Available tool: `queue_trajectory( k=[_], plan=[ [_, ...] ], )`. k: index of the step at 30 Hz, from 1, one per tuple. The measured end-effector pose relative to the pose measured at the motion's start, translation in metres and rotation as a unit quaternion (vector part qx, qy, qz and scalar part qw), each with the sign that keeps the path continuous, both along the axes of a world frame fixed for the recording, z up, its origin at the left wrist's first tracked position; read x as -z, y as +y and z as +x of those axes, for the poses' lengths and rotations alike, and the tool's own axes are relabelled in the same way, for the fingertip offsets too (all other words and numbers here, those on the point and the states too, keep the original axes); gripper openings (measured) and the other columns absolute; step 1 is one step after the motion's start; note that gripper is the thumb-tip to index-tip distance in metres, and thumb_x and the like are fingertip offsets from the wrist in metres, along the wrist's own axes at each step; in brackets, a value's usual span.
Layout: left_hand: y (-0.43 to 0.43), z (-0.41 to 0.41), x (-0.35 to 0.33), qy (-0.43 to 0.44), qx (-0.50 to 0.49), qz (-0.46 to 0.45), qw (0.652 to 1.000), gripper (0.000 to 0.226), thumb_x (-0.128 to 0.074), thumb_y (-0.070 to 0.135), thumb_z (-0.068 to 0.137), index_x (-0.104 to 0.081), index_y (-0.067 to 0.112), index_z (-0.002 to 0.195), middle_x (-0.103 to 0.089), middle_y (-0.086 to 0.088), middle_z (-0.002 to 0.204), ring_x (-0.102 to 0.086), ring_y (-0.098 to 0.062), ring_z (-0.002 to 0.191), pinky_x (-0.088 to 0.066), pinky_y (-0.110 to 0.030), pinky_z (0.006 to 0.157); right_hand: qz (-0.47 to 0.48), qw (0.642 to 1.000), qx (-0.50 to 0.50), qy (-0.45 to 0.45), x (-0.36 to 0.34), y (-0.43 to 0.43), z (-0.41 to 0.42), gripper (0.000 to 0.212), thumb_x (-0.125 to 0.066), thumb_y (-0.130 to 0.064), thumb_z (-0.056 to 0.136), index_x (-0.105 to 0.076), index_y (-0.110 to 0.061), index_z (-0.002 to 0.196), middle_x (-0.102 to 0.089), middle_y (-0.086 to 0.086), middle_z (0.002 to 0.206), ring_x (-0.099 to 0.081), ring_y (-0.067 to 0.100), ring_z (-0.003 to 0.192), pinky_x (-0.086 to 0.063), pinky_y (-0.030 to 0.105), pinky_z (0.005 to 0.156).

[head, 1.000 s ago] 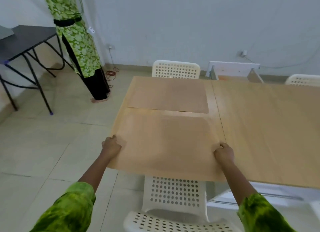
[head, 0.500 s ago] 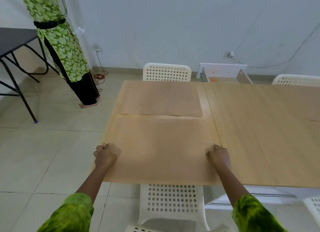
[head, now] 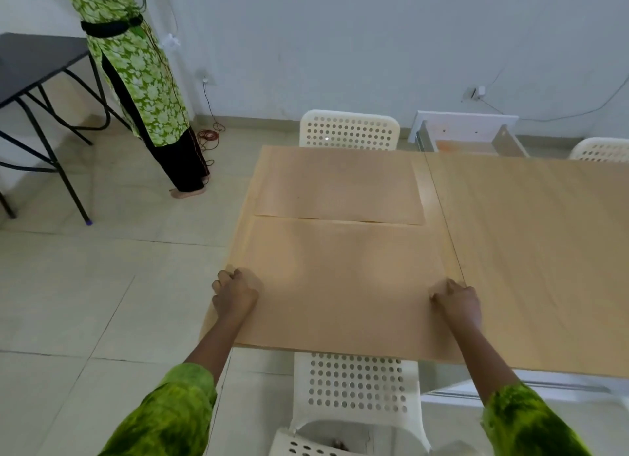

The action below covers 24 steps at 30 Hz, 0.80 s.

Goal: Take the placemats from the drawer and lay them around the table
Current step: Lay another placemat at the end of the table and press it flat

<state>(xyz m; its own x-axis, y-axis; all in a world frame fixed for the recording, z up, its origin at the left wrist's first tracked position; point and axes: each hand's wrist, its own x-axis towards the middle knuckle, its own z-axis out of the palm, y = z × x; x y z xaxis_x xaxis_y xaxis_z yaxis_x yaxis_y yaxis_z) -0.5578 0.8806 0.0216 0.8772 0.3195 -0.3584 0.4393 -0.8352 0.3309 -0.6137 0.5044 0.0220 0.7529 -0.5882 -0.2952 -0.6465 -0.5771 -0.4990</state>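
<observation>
1. The near placemat [head: 340,285] lies flat on the surface [head: 527,251] straight ahead of me, long axis left to right.
2. My left hand [head: 235,294] and right hand [head: 457,304], well apart, each grip one short edge with curled fingers; neither is nearer.
3. The far placemat [head: 337,185] lies just beyond.

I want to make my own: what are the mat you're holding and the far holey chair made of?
Near placemat: probably thin card or cork, matte tan, lies flat. Far chair: likely moulded plastic, smooth white, punched with round holes.
</observation>
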Motion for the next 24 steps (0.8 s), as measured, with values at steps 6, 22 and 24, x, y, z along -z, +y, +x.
queue_trajectory(
  k=[6, 22, 24],
  plan=[
    [0.003, 0.005, 0.0, 0.012, 0.003, 0.018, 1.0, 0.049, -0.049, 0.017, 0.087, -0.037, 0.007, 0.133, -0.03, -0.015, 0.133, -0.032, -0.033, 0.121, -0.038, -0.041, 0.097, -0.005, 1.0, 0.003, 0.013, -0.002, 0.005, 0.002, 0.055, -0.054, -0.025, 0.089, -0.037, -0.014, 0.141, -0.037, 0.019, 0.14, -0.041, 0.036, 0.125, -0.04, 0.041, 0.099],
    [0.009, 0.005, 0.005, 0.007, 0.023, 0.016, 1.0, 0.053, -0.05, 0.016, 0.087, -0.033, 0.008, 0.137, -0.028, -0.014, 0.133, -0.031, -0.033, 0.119, -0.034, -0.041, 0.098, -0.004, 1.0, 0.027, 0.01, -0.007, 0.014, 0.004, 0.055, -0.052, -0.023, 0.089, -0.037, -0.016, 0.142, -0.036, 0.016, 0.142, -0.039, 0.032, 0.128, -0.039, 0.041, 0.101],
    [0.008, 0.005, 0.005, 0.01, 0.017, 0.021, 1.0, 0.051, -0.049, 0.015, 0.087, -0.034, 0.007, 0.136, -0.028, -0.014, 0.133, -0.031, -0.034, 0.119, -0.035, -0.042, 0.099, -0.004, 1.0, 0.03, 0.006, -0.007, 0.014, 0.004, 0.055, -0.053, -0.023, 0.089, -0.037, -0.016, 0.142, -0.037, 0.016, 0.141, -0.039, 0.032, 0.127, -0.039, 0.041, 0.101]
  ],
)
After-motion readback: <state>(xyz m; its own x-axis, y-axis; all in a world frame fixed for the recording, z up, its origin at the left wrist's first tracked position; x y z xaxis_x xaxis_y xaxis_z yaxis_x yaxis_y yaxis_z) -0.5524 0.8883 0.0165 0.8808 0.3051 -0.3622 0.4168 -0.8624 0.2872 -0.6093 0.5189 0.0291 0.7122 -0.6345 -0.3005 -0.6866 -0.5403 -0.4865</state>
